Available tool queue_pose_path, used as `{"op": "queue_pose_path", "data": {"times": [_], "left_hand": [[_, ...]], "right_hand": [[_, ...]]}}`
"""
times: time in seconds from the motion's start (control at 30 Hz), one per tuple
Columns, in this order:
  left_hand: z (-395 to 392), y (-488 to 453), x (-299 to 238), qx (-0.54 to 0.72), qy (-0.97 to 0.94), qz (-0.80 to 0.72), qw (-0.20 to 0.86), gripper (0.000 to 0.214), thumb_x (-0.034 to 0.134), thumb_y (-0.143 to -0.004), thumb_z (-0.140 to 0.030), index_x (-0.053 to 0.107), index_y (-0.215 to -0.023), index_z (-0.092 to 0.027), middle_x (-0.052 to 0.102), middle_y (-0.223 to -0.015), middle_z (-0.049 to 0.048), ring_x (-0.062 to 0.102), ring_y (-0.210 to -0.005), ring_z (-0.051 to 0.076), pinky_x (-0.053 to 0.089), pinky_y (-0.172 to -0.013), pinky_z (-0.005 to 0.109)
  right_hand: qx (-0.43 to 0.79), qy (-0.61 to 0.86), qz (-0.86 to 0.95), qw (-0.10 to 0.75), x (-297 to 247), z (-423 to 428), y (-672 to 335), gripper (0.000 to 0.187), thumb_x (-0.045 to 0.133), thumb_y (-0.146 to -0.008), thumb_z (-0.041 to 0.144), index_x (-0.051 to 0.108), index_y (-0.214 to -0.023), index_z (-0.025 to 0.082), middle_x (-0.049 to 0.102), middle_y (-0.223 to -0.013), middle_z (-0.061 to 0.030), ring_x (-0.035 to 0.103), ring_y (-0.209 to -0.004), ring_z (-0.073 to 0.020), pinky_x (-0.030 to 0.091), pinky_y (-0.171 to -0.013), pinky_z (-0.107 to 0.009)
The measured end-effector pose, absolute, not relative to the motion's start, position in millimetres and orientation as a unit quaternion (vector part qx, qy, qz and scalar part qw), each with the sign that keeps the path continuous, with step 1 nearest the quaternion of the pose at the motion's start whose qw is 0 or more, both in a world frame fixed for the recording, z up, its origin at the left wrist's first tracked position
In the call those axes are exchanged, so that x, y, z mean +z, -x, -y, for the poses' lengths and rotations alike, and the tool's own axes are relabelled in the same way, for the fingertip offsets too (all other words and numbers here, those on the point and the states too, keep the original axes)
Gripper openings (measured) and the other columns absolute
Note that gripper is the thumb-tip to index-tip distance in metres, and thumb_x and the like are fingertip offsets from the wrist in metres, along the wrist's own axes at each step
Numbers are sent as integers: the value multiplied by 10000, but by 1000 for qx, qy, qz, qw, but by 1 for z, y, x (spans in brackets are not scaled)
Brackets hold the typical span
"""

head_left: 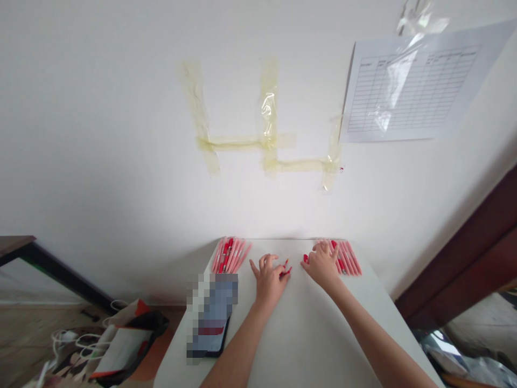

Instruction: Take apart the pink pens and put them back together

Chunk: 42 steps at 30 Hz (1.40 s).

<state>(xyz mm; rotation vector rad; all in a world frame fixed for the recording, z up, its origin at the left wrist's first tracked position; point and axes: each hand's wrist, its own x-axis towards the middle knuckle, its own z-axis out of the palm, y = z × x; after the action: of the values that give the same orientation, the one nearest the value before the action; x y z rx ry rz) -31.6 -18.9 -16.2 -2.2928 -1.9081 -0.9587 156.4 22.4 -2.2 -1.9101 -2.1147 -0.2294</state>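
My left hand [270, 280] is over the middle of the white table [307, 334], its thumb and index finger closed around a thin red stick [286, 264] with an orange tip, perhaps a pen refill. The other fingers are spread. My right hand [323, 264] reaches over the pens [350, 258] at the table's back right corner, fingers apart and partly covering them. Beside its thumb a short red piece [306, 258] shows; whether the thumb touches it is unclear. At the back left corner another group of pink and red pens [230, 256] lies side by side.
A phone [216, 318] with a blurred screen lies along the table's left edge. The white wall [242, 205] rises directly behind the table. Taped to it is a printed sheet [412, 91]. Bags and cables [81, 345] sit on the floor at left.
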Motion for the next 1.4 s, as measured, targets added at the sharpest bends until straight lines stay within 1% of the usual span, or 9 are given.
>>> {"op": "queue_pose_path", "data": {"times": [0.17,0.3,0.47,0.67,0.87,0.97,1.13,1.3,1.4], "left_hand": [[19,32,-17,-309,733,606,5,69,793,-750,-308,738,-764,-268,610,-1258,32,457,-1283,285,64,-1169,744],[18,32,-18,-309,734,604,5,77,799,-747,-310,744,-787,-274,605,-1268,33,453,-1290,285,62,-1168,746],[18,32,-19,-311,736,602,2,84,809,-737,-310,745,-779,-277,605,-1264,25,454,-1289,282,59,-1170,744],[18,32,-20,-317,736,598,5,97,819,-726,-306,745,-783,-279,608,-1256,18,456,-1285,281,63,-1169,747],[19,31,-20,-325,737,592,5,71,806,-743,-308,746,-769,-281,615,-1243,19,465,-1275,277,75,-1172,743],[19,31,-20,-328,739,588,2,58,792,-757,-317,747,-760,-281,616,-1245,27,464,-1275,280,84,-1172,743],[19,32,-19,-328,741,586,-4,43,771,-777,-320,752,-760,-286,618,-1241,33,462,-1277,283,72,-1172,745],[19,32,-20,-328,741,586,-4,48,783,-765,-321,752,-761,-284,612,-1245,34,457,-1280,285,64,-1176,741],[19,32,-20,-331,739,587,-3,46,788,-760,-308,748,-757,-285,609,-1242,27,459,-1274,279,74,-1172,745]], "right_hand": [[-105,686,703,157,-7,-25,-165,346,539,-909,416,760,-855,155,617,-1226,-230,377,-1320,-447,70,-1081,-767],[-121,693,691,164,-10,-24,-174,324,552,-905,412,751,-874,158,623,-1211,-233,401,-1287,-453,67,-1068,-782],[-130,694,683,189,-11,-20,-180,305,562,-908,429,729,-954,178,617,-1233,-217,371,-1312,-456,79,-1060,-792],[-112,697,680,199,-8,-17,-178,314,520,-934,429,706,-955,177,595,-1276,-181,333,-1358,-422,83,-1089,-769],[-72,589,765,251,-14,-9,-174,181,563,-934,331,714,-1023,286,579,-1284,-83,337,-1373,-342,206,-1143,-664],[-47,534,802,263,-22,-4,-170,186,618,-912,303,724,-1056,353,578,-1276,-58,349,-1363,-319,252,-1145,-626],[-39,523,808,269,-32,-2,-161,130,664,-893,320,763,-949,384,600,-1238,-38,375,-1339,-312,296,-1129,-597],[-47,516,807,284,-34,-5,-162,108,669,-890,304,768,-881,345,612,-1209,-44,389,-1334,-312,283,-1133,-603],[-68,533,792,289,-34,-7,-169,123,656,-892,274,763,-874,332,615,-1204,-47,379,-1347,-319,237,-1143,-643]]}}
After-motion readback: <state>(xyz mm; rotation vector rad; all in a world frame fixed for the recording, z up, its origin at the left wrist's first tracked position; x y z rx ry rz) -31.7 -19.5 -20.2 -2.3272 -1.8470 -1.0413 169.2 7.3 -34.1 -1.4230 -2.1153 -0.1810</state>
